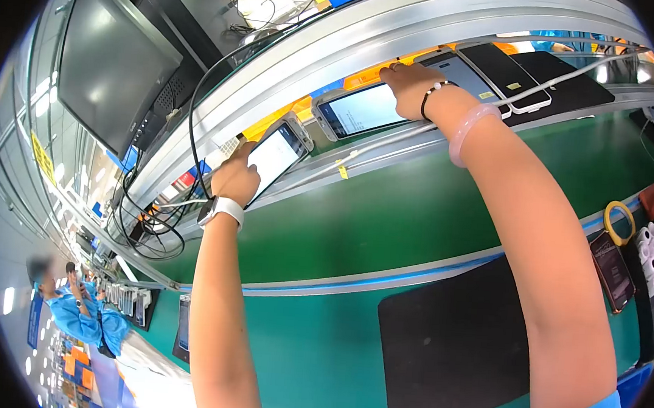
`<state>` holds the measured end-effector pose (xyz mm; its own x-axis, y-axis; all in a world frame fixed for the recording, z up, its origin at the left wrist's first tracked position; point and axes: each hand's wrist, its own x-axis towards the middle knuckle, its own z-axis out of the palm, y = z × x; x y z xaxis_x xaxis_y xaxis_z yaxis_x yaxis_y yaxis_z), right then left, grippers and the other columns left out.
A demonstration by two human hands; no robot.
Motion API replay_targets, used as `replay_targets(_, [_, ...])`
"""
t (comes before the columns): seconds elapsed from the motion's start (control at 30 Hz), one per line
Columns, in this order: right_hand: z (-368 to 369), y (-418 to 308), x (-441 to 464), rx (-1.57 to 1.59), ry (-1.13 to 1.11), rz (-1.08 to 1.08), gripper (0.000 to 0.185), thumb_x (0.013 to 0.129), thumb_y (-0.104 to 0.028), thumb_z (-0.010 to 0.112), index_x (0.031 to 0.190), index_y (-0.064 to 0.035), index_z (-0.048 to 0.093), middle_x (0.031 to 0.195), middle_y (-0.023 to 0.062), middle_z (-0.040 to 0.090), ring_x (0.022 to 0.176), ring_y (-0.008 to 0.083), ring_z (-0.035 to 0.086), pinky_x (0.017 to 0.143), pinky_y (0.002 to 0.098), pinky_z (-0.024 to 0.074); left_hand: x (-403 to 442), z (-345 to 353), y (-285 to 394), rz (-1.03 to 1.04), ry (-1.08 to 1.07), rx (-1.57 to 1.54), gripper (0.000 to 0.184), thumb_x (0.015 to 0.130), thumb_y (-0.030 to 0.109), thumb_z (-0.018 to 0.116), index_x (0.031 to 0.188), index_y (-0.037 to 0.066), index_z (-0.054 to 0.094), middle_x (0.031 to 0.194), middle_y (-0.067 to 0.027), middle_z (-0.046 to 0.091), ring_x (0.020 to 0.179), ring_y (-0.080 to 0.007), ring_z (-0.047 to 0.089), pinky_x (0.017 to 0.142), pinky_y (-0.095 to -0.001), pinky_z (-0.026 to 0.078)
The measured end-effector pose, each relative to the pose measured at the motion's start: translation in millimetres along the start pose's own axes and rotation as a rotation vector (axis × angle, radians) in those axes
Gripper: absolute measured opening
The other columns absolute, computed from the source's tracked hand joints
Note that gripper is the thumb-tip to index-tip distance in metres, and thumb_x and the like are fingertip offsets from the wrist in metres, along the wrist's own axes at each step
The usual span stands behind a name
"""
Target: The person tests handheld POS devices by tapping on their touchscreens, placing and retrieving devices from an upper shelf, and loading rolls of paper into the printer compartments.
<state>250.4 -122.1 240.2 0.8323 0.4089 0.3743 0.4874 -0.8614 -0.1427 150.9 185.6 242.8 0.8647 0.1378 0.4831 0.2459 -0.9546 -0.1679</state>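
Our left hand (236,176) and right hand (414,91) curl at the left device (276,155) and middle device (362,112), grip unclear; light edge contact would serve us best.

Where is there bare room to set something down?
The green strip between left forearm and right forearm, above the blue-lined rail; the teal bench between left forearm and black mat; the mat itself. Crowded: the strip's far edge, around the lit screens.
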Motion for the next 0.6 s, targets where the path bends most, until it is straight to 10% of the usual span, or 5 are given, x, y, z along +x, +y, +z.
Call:
replay_targets(0.43, [-8.8,-3.4,2.3,-0.032,-0.046,0.032,0.045,0.08,-0.003,0.048,0.124,-0.0092,0.049,0.127,0.0112,0.051,0.115,0.0272,0.052,0.092,0.0388,0.0463,33.8,18.3,-36.9,0.112,0.18,0.053,0.049,0.079,0.015,0.06,0.126,0.018,0.048,0.127,-0.0185,0.05,0.118,-0.0373,0.045,0.1,-0.0433,0.034])
replay_targets(0.6, [-9.0,-2.6,1.8,-0.04,-0.053,0.032,0.046,0.08,-0.005,0.05,0.126,-0.008,0.045,0.126,0.0106,0.052,0.113,0.0272,0.053,0.09,0.0375,0.0483,56.0,28.3,-52.2,0.022,-0.075,-0.115,0.05,0.082,0.02,0.06,0.129,0.01,0.045,0.133,-0.0202,0.043,0.127,-0.0363,0.035,0.105,-0.0409,0.028])
